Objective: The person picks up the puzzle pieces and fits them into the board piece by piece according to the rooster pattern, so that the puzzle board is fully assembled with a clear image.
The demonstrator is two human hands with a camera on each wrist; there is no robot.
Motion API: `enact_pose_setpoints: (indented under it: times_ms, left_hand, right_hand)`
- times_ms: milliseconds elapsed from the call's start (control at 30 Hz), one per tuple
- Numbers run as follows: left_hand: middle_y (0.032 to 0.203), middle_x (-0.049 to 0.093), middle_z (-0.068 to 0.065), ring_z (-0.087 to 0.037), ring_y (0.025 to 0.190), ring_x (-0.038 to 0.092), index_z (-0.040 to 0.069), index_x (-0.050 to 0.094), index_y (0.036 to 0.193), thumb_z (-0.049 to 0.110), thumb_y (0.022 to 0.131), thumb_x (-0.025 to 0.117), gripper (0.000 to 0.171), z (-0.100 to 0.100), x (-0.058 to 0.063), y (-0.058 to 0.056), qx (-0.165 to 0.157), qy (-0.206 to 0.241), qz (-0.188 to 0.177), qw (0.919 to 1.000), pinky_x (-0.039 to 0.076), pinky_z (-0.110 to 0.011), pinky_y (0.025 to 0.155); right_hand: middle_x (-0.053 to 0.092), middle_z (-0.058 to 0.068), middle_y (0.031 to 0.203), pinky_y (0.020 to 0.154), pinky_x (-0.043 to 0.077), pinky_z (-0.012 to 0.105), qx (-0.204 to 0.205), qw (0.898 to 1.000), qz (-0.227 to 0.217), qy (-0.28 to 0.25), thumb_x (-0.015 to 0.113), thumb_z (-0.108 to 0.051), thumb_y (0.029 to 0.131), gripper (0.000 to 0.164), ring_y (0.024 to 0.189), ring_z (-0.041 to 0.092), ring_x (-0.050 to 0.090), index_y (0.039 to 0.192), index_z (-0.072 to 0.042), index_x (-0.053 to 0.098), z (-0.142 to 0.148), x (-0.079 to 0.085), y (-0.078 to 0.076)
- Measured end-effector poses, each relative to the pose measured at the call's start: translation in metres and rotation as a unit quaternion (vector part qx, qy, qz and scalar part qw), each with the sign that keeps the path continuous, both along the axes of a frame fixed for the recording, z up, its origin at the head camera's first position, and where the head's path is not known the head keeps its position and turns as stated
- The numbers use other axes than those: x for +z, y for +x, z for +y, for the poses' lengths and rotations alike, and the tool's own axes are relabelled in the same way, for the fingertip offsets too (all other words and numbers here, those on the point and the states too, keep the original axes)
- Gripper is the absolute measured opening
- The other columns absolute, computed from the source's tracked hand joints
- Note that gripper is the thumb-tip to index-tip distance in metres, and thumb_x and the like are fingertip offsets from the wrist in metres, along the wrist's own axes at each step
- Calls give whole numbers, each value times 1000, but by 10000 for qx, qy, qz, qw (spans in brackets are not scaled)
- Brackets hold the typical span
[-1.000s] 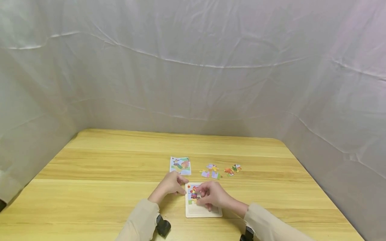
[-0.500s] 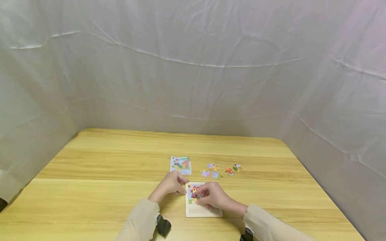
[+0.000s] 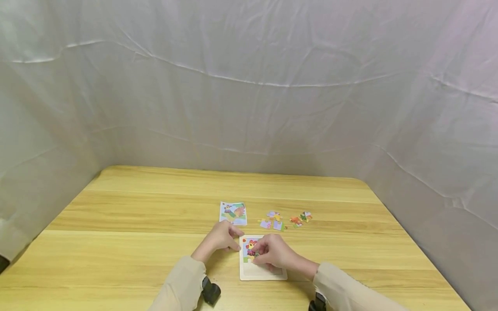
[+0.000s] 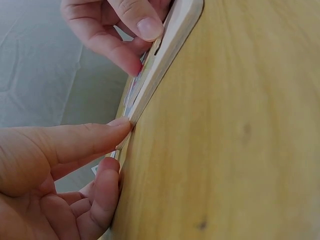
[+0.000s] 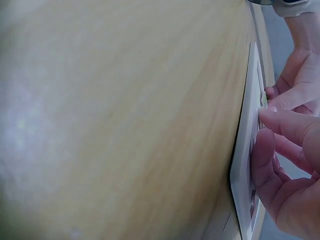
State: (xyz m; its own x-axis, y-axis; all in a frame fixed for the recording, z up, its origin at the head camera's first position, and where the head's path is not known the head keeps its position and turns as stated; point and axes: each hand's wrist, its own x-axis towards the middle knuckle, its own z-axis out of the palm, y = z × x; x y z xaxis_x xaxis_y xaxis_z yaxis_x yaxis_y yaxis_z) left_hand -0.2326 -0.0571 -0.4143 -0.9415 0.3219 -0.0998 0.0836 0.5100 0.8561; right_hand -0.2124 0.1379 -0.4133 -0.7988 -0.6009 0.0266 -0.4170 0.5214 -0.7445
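A pale wooden puzzle tray [image 3: 254, 277] lies flat near the table's front. Picture pieces showing a red and yellow bird's head [image 3: 250, 246] fill its upper left, while the lower strip is bare wood. My left hand [image 3: 219, 236] holds the tray at its upper left corner, thumb on the left edge and index finger at the top. Over the middle of the tray, my right hand [image 3: 275, 251] pinches a puzzle piece down among the others with thumb and index finger. That piece is mostly hidden under the fingers. In the left wrist view, the right thumb [image 4: 150, 29] lies close over the tray.
Beyond the tray on the left lies a picture card [image 3: 233, 214] with a bird on it. Loose puzzle pieces lie to its right, a lilac and yellow group [image 3: 274, 221] and an orange and green group [image 3: 301, 219]. Grey cloth walls [image 3: 249, 121] enclose the table [image 3: 136, 246].
The right fingers shift slightly over the tray, and more of the red part of the bird shows beside them. My left hand stays at the corner.
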Motion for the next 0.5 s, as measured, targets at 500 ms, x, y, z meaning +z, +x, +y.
enact_pose_setpoints:
  times_ms: [500]
  left_hand:
    - [76, 55, -6, -8, 47, 40, 0, 69, 94, -8, 62, 74, 34, 1, 2, 1, 31, -36, -11, 10000, 43, -21, 42]
  right_hand:
    - [50, -5, 54, 37, 35, 13, 184, 9996, -190, 92, 69, 2, 72, 9, 38, 2, 40, 80, 1, 64, -2, 3, -1]
